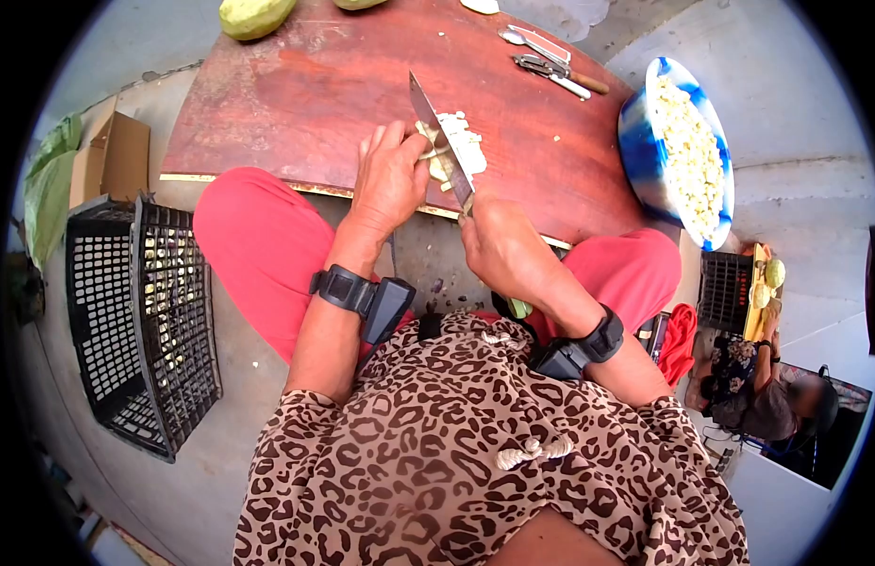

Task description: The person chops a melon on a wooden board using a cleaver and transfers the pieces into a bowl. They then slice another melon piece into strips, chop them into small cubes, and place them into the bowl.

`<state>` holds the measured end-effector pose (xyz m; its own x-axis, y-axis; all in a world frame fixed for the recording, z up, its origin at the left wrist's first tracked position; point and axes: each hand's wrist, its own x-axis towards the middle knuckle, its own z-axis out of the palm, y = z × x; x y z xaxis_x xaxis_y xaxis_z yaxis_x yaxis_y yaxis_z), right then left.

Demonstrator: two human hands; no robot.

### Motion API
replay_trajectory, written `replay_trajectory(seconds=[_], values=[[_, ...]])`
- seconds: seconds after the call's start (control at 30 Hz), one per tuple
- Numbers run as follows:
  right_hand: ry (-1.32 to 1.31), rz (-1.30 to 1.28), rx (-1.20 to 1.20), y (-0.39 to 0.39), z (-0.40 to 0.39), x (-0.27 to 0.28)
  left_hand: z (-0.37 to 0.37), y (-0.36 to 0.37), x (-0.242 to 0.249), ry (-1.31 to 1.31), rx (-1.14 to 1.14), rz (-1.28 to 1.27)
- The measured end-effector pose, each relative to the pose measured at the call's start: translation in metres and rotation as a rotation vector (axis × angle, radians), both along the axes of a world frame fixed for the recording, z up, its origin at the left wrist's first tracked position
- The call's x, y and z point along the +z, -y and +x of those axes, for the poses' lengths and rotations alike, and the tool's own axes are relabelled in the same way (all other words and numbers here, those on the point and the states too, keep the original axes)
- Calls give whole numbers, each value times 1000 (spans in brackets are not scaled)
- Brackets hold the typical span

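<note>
A knife is gripped by its handle in my right hand, its blade pointing up and away over the red table. Pale chopped pieces lie against the right side of the blade. On the blade's left, my left hand has its fingers bent round pale vegetable slices and holds them near the table's front edge. The far ends of some slices are hidden by the fingers and blade.
A blue and white basin of chopped pieces stands at the right. Peelers and a spoon lie near it. Green vegetables rest at the far left. Black crates and a cardboard box are left; another person sits right.
</note>
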<state>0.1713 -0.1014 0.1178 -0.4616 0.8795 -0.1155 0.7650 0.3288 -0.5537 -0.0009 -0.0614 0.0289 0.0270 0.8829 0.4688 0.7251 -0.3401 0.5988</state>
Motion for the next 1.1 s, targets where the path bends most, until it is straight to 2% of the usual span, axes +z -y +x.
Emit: replay_trajectory(seconds=[0.13,0.33,0.43,0.57,0.77,0.87,1.1], values=[[-32,55,1,-9,-4,-15,-1,1,1,-4,-2,-30],[-154,-49,-137,-3,5,-25,-3,1,1,-9,-8,-39],[-228,-66,-107,-2,12,-26,-2,1,-1,45,-4,33],[-161,-24,-93,0,12,-12,-4,3,-1,145,14,-11],[-122,-33,-48,0,9,-4,-2,2,-5,116,-1,9],[-60,-78,-51,3,5,5,-2,4,-5,4,20,4],[-41,-23,-12,4,2,5,-1,4,1,17,0,14]])
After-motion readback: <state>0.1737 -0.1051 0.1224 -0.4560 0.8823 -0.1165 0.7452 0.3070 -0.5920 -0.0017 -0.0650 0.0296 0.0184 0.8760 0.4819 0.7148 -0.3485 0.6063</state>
